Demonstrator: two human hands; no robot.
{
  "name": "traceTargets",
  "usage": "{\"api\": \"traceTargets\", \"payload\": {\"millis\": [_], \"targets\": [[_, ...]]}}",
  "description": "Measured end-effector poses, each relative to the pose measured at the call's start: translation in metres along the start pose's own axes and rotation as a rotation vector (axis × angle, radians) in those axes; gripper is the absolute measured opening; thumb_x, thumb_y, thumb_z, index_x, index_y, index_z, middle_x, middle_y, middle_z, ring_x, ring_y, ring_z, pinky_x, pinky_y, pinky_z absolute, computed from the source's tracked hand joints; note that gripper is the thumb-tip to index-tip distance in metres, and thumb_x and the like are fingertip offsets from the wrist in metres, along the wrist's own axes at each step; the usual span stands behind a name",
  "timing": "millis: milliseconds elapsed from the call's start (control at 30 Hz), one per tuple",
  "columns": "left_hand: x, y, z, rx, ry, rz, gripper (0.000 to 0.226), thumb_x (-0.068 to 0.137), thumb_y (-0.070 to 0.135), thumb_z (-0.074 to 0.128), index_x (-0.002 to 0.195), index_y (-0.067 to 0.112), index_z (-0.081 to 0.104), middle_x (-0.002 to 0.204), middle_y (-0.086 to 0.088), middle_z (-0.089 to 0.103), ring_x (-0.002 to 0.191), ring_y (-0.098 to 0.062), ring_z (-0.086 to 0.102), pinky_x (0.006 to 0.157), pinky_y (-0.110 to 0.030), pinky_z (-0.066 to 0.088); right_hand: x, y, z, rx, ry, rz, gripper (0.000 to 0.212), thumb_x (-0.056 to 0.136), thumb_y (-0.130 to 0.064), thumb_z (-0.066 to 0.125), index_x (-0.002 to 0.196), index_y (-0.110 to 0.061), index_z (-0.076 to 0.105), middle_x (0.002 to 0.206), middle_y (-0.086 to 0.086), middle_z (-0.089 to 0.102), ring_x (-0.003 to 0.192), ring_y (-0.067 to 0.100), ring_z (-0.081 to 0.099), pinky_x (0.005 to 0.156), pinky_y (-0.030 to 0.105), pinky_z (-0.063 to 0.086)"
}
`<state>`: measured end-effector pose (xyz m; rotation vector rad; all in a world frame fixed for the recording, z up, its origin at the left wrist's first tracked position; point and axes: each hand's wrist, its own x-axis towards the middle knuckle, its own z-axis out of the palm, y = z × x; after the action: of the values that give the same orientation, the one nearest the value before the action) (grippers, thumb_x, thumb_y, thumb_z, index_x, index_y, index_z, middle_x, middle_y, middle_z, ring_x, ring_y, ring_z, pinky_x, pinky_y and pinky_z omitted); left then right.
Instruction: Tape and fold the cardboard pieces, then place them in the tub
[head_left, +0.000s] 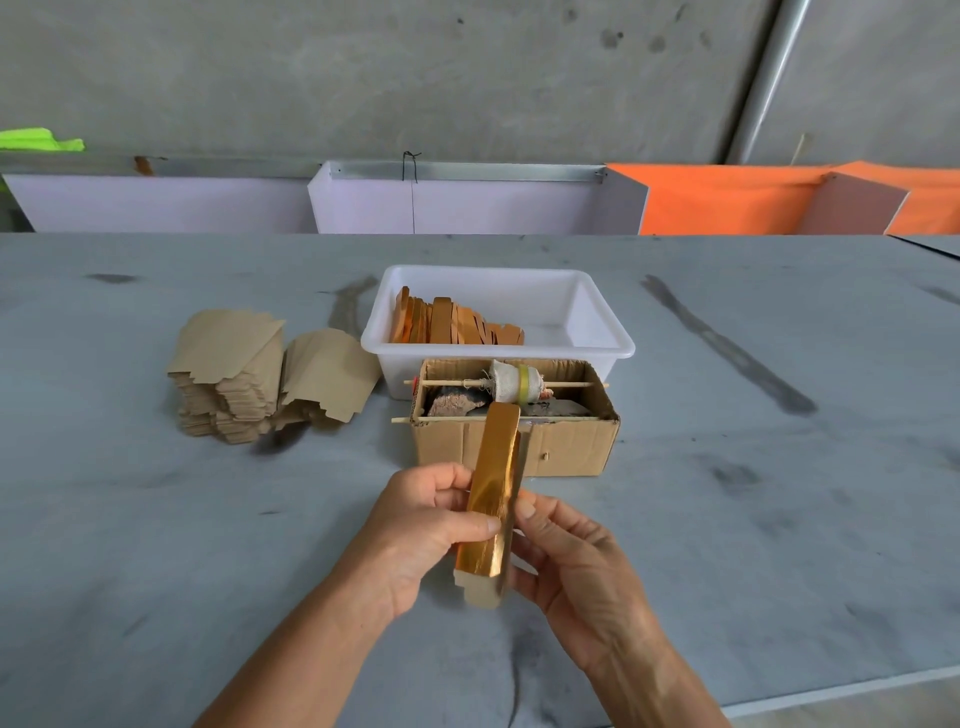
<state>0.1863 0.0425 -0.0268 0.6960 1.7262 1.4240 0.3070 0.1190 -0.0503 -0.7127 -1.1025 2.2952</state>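
Here a grey, smudged table (156, 519) runs wide under a bare concrete wall (363, 67), with pale panels (156, 205) and orange sheeting (727, 200) along its far edge. On the left lie two stacks of flat brown cardboard pieces (244, 374). Right of them, at the centre, a white tub (608, 332) holds folded gold pieces (457, 325) leaning in its left half. Touching its near side stands an open cardboard box (566, 447) with a tape roll (517, 382) on a thin stick across the top. Nearer, both hands hold one folded gold-faced cardboard piece (493, 499) tilted above the table. The left hand (421, 530) curls round it, thumb pressed on its gold face; the right hand (571, 556) pinches its right edge with thumb and bent fingers. No writing is readable anywhere.
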Motion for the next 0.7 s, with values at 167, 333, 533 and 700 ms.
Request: {"api": "traceTargets", "payload": {"millis": [167, 333, 533, 700], "targets": [[0.0003, -0.0034, 0.0029, 0.045, -0.002, 0.022, 0.018, 0.075, -0.005, 0.071, 0.087, 0.009, 0.070, 0.075, -0.005, 0.073, 0.070, -0.018, 0.070, 0.058, -0.022, 0.051, 0.0005, 0.0020, -0.0009, -0.084, 0.055, -0.015, 0.021, 0.071, -0.017, 0.068, 0.085, -0.001, 0.071, 0.093, 0.025, 0.070, 0.073, 0.028, 0.067, 0.069, 0.040, 0.054], [0.0005, -0.0047, 0.0057, -0.046, -0.009, 0.012, 0.003, 0.084, 0.013, 0.068, 0.085, 0.012, 0.070, 0.074, -0.002, 0.073, 0.068, -0.012, 0.069, 0.057, -0.023, 0.051, -0.0007, 0.0002, -0.0009, -0.131, 0.059, -0.012, 0.016, 0.071, -0.018, 0.069, 0.078, -0.004, 0.070, 0.083, 0.020, 0.071, 0.070, 0.025, 0.068, 0.060, 0.032, 0.055], [0.0042, -0.0023, 0.0058, -0.073, 0.045, 0.018, 0.004, 0.084, 0.021, 0.068, 0.082, 0.018, 0.068, 0.071, 0.001, 0.071, 0.063, -0.006, 0.066, 0.057, -0.021, 0.047, -0.0011, -0.0006, 0.0005, -0.144, 0.073, 0.017, 0.010, 0.068, -0.018, 0.071, 0.069, -0.008, 0.070, 0.071, 0.012, 0.069, 0.058, 0.014, 0.064, 0.048, 0.021, 0.048], [0.0060, -0.0031, 0.0059, -0.026, 0.060, 0.057, 0.008, 0.083, 0.013, 0.068, 0.075, 0.014, 0.067, 0.066, 0.003, 0.069, 0.063, -0.007, 0.064, 0.060, -0.023, 0.048, -0.0008, 0.0019, 0.0022, -0.162, 0.084, 0.045, 0.008, 0.062, -0.017, 0.073, 0.063, -0.010, 0.071, 0.066, 0.011, 0.067, 0.055, 0.013, 0.060, 0.046, 0.021, 0.047]]}}
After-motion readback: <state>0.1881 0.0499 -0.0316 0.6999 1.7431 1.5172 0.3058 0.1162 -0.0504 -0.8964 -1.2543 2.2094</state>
